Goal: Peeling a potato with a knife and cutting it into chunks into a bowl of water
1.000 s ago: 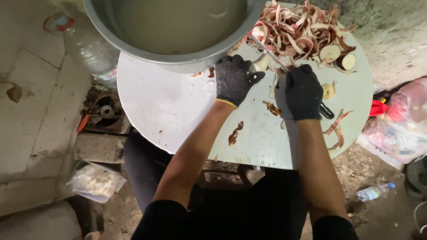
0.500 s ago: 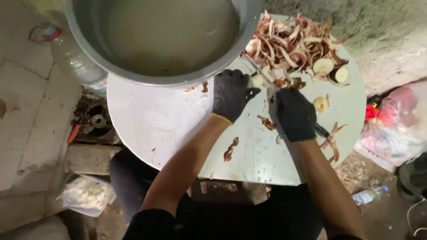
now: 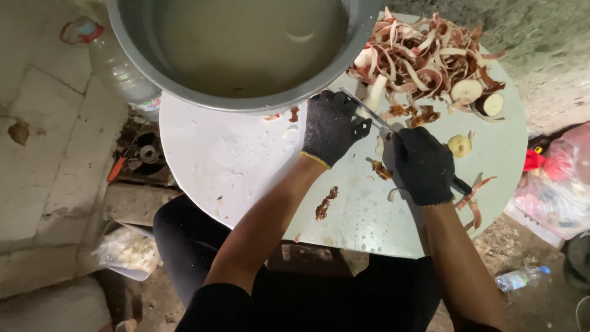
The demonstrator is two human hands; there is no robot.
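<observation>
Both my hands wear black knit gloves over a round pale table (image 3: 233,166). My right hand (image 3: 423,165) grips a knife (image 3: 369,109) whose blade points up-left toward the peel heap. My left hand (image 3: 330,126) is closed over a pale peeled root piece (image 3: 375,92) beside the blade, by the rim of a big metal basin (image 3: 246,49) filled with cloudy water. A heap of reddish-brown peels and cut white ends (image 3: 430,61) lies at the table's far right.
A round slice (image 3: 459,145) and loose peel strips (image 3: 473,197) lie right of my right hand; a peel scrap (image 3: 324,204) lies nearer me. A plastic bottle (image 3: 117,61) stands left, plastic bags (image 3: 556,190) right, another bottle (image 3: 521,278) on the ground.
The view has shifted slightly; my hands stay together at the root and knife, with the right hand drawn a little toward me along the blade line.
</observation>
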